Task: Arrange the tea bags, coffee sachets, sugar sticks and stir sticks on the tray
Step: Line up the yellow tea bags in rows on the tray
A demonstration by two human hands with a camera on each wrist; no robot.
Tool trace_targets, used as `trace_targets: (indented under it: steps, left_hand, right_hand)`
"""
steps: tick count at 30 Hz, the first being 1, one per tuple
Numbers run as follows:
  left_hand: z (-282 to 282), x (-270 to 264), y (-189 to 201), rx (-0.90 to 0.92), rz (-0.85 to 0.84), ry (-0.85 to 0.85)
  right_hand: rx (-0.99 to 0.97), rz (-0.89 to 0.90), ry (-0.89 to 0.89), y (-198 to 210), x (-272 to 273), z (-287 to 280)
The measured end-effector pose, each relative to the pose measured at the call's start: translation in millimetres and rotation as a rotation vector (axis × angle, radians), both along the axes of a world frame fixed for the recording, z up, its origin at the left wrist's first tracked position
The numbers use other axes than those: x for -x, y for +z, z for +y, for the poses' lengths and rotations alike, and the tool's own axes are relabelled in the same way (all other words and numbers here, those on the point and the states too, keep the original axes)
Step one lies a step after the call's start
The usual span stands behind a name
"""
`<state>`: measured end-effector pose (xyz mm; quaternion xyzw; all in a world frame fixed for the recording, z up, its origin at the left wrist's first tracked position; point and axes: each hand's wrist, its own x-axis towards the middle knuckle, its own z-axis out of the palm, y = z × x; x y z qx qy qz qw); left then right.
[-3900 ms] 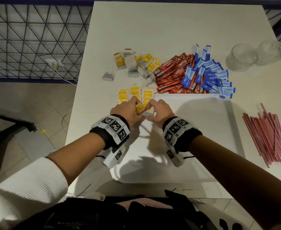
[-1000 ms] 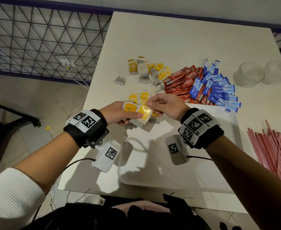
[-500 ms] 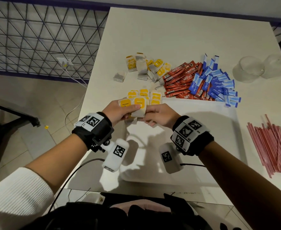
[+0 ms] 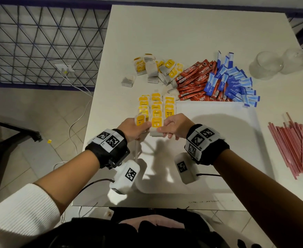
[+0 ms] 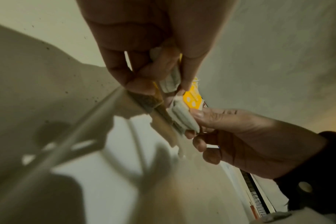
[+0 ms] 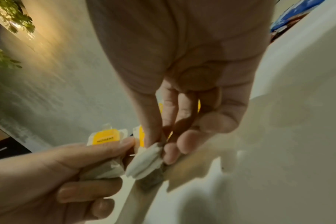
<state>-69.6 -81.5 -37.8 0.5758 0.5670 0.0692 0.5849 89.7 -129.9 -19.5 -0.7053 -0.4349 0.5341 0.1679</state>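
A white tray (image 4: pixel 218 140) lies in front of me. Yellow-tagged tea bags (image 4: pixel 156 106) lie in three short rows at its far left corner. At the near end of these rows my left hand (image 4: pixel 144 127) grips a small stack of tea bags (image 5: pixel 171 80), topped by a yellow tag (image 6: pixel 105 137). Beside it my right hand (image 4: pixel 162 128) pinches another tea bag (image 4: pixel 156 125) between thumb and fingers, low over the tray's left rim (image 5: pixel 98 109). Beyond the tray lie loose tea bags (image 4: pixel 156 68), red coffee sachets (image 4: pixel 193 81) and blue sugar sticks (image 4: pixel 234 85). Red stir sticks (image 4: pixel 297 147) lie to its right.
Two clear glass cups (image 4: pixel 265 65) stand at the table's far right. The table's left edge (image 4: pixel 93 104) runs close to the tea-bag rows, with floor, a socket and a cable below it. A metal mesh fence stands at the left.
A second ago both hands held the tea bags raised over the tray's left part. They have since moved forward and down to the near end of the rows.
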Motion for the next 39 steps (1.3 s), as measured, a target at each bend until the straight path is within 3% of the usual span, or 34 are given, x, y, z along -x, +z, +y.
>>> trace_targets:
  steps: [7, 15, 25, 30, 39]
  left_hand:
    - [9, 10, 5, -0.120, 0.127, -0.067]
    - [18, 6, 10, -0.241, 0.357, -0.230]
    - [26, 6, 7, -0.231, 0.549, -0.395]
    - [28, 3, 12, -0.240, 0.559, -0.405]
    - [31, 3, 10, -0.224, 0.547, -0.414]
  right_hand:
    - [-0.034, -0.243, -0.030, -12, 8, 8]
    - [-0.098, -0.302, -0.154, -13, 17, 4]
    - [-0.112, -0.463, 0.223, -2, 30, -2]
    - [-0.114, -0.422, 0.162, -6, 30, 1]
    - [-0.162, -0.450, 0.207, -10, 28, 2]
